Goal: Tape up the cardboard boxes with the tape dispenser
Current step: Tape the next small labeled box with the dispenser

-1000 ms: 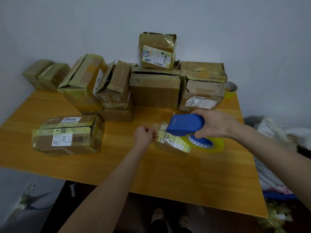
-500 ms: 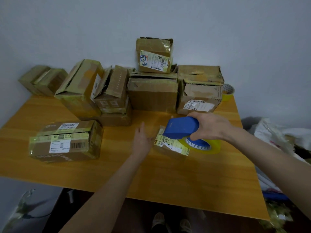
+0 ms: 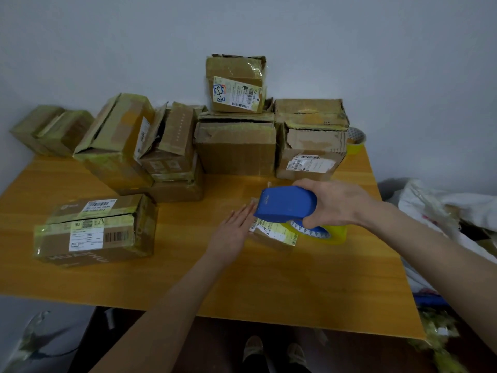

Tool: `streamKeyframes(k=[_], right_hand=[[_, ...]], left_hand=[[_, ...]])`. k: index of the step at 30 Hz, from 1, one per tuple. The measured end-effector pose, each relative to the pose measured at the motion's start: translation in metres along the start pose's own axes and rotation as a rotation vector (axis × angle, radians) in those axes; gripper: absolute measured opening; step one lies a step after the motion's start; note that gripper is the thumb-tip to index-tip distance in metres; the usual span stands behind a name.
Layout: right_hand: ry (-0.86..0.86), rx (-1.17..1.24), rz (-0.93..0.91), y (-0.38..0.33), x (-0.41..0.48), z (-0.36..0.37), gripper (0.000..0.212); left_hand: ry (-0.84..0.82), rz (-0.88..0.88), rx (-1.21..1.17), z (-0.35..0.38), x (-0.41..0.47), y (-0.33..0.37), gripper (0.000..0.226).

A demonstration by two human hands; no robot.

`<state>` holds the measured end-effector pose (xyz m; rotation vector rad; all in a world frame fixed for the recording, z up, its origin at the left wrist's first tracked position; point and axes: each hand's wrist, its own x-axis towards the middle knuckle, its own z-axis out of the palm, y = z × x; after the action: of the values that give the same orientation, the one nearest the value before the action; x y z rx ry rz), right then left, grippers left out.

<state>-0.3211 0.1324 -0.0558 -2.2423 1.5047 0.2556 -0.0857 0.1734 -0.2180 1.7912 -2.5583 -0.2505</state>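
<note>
Left hand [image 3: 234, 230]: a second ago it pinches the loose tape end at the left edge of the small cardboard box with a white-and-yellow shipping label [image 3: 274, 234]. Now the pinch is gone: fingers straight and flat, tips laid against the box's left end, holding nothing.

Right hand [image 3: 334, 208]: wrapped round the blue plastic tape dispenser [image 3: 286, 204], same grip as before. The dispenser sits low over the top of the small box, nose toward the left hand. The roll of yellowish clear tape [image 3: 334, 234] hangs under it on the right, close to the orange-yellow wooden table [image 3: 269, 286].

Meaning, as a guess: the tape end is stuck down and the left hand is now smoothing it or bracing the box, so the strip can be pulled across the top. The tape itself is too clear to confirm. Box sits mid-table, near the front edge.

Long brown cardboard box wrapped in yellowish tape [image 3: 94, 230] lies well apart at left and looks finished. The heap of worn brown cardboard boxes [image 3: 236, 149] along the wall has several flaps open, so plenty is left to do. Spare yellow tape roll [image 3: 356, 141] sits at the back right corner, untouched
</note>
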Motion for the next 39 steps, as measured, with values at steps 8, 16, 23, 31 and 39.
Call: streamKeyframes(k=[8,16,23,31,39], right_hand=[[-0.020,-0.043,0.039,0.008,-0.021,-0.005,0.068],[-0.126,-0.038,0.112,0.032,-0.033,0.027,0.073],[-0.090,-0.081,0.077,0.042,-0.015,0.039,0.074],[-0.072,-0.139,0.039,0.044,-0.003,0.055,0.078],[-0.134,0.017,0.059,0.068,-0.020,0.052,0.072]], left_hand=[[0.010,-0.041,0.047,-0.003,0.000,0.007,0.081],[-0.037,-0.041,0.075,-0.019,-0.001,0.019,0.074],[-0.029,-0.015,0.120,-0.023,-0.001,0.018,0.073],[-0.048,0.038,0.105,-0.007,0.001,0.026,0.075],[-0.132,-0.014,0.121,-0.009,0.004,0.027,0.072]])
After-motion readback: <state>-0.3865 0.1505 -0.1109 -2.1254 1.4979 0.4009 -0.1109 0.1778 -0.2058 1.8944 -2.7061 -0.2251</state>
